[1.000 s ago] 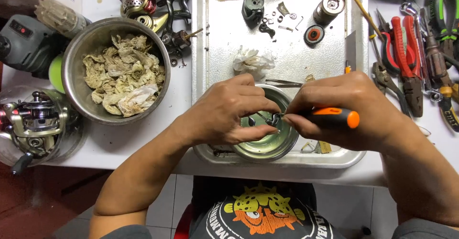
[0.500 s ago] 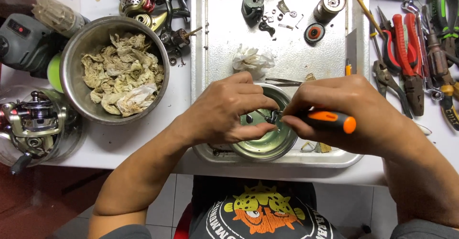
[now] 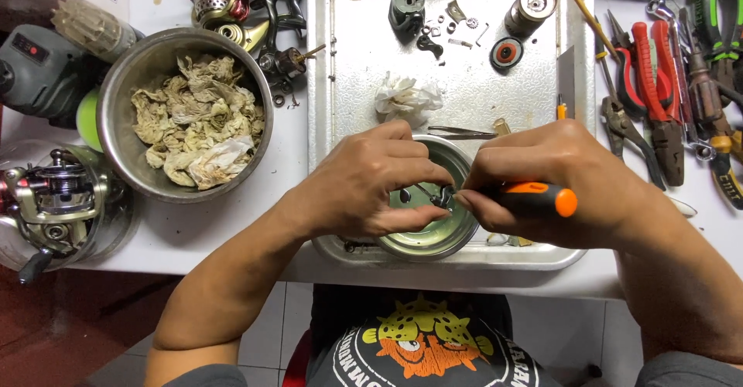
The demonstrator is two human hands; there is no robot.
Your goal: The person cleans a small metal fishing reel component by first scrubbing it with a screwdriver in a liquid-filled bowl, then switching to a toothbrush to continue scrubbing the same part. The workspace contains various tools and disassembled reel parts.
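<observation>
White surface w/ metal tray. My left hand fingers pinch a small metal part over the tin; right hand fingers grip an orange-handled screwdriver.

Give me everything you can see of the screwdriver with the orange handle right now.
The screwdriver has an orange handle with a black grip section and lies almost level, butt end pointing right. The right hand wraps its front part, so the shaft is mostly hidden. Its tip meets a small metal part pinched by the left hand, above the round metal dish in the tray.
</observation>
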